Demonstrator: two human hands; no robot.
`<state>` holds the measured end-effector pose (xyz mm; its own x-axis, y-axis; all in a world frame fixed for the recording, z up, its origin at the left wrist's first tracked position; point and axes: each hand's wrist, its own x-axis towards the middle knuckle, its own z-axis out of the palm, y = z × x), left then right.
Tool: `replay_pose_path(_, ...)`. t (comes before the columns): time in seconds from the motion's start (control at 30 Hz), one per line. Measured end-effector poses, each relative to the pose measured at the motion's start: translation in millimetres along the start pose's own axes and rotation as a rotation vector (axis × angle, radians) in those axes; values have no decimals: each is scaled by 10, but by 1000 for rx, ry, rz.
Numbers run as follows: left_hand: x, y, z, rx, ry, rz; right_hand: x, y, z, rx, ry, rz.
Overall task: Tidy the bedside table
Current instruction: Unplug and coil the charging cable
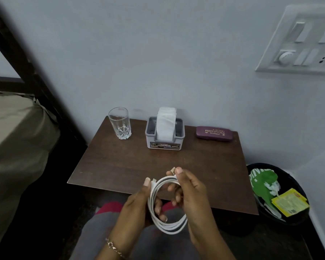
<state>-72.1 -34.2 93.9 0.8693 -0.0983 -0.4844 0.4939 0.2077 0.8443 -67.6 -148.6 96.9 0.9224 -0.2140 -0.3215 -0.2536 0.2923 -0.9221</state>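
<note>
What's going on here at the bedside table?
A person holds a coiled white cable in both hands over the near edge of the bedside table. The left hand grips the coil's side, and the right hand pinches its top near a plug. A glass, a tissue holder and a spectacle case stand along the table's back edge. A bin beside the table holds wrappers.

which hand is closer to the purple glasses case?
Right. The right hand is in front of the glasses case, slightly left; the left hand sits farther left, both holding the white cable.
</note>
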Motion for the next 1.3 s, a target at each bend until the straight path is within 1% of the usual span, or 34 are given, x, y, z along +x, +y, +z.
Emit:
replay_pose_path(0.07, -17, -12, -16, 27, -5, 0, 12, -1, -21, -67, 21, -18)
replay_pose_path(0.13, -32, -7, -19, 41, 2, 22, 1, -20, -56, -51, -12, 27)
replay_pose_path(0.2, -36, 19, -1, -43, 19, 26, -11, -58, -92, 72, -98, 144)
replay_pose_path(0.3, -26, 79, -23, -271, -4, -56, -14, -114, -161, 341, -244, 340)
replay_pose_path(0.37, -27, 111, -52, -351, -56, -92, -16, -132, -201, 411, -272, 388)
replay_pose_path(0.43, -30, 121, -77, -362, -89, -97, -19, -125, -204, 412, -271, 404)
replay_pose_path(0.5, -22, 121, -93, -369, -119, -102, -30, -110, -191, 355, -255, 374)
replay_pose_path(0.6, -10, 125, -129, -406, -151, -126, -41, -59, -182, 165, -219, 231)
replay_pose_path(0.67, -17, 129, -136, -419, -144, -127, -59, -78, -187, 67, -236, 149)
replay_pose_path(0.73, -38, 127, -125, -355, -110, -99, -72, -136, -216, 1, -300, 116)
replay_pose_path(0.8, -40, 97, -116, -223, -61, -61, -84, -197, -249, -68, -361, 93)
replay_pose_path(0.83, -36, 80, -110, -173, -46, -53, -85, -202, -268, -120, -360, 59)
replay_pose_path(0.9, -21, 57, -105, -126, -33, -39, -77, -184, -290, -187, -285, -18)
replay_pose_path(0.93, -16, 55, -111, -132, -25, -24, -63, -158, -305, -165, -223, -29)
replay_pose_path(1.0, -11, 67, -135, -211, -12, 14, -26, -116, -323, -16, -115, 17)
replay_pose_path(1.07, -16, 85, -158, -306, -35, 30, -3, -89, -326, 126, -80, 79)
replay_pose_path(1.13, -32, 83, -151, -318, -65, 19, 2, -50, -321, 176, -101, 116)
replay_pose_path(1.23, -31, 35, -116, -182, -42, 19, -28, -24, -282, 180, -223, 146)
replay_pose_path(1.3, -20, 5, -105, -133, -13, 22, -46, -41, -258, 184, -267, 136)
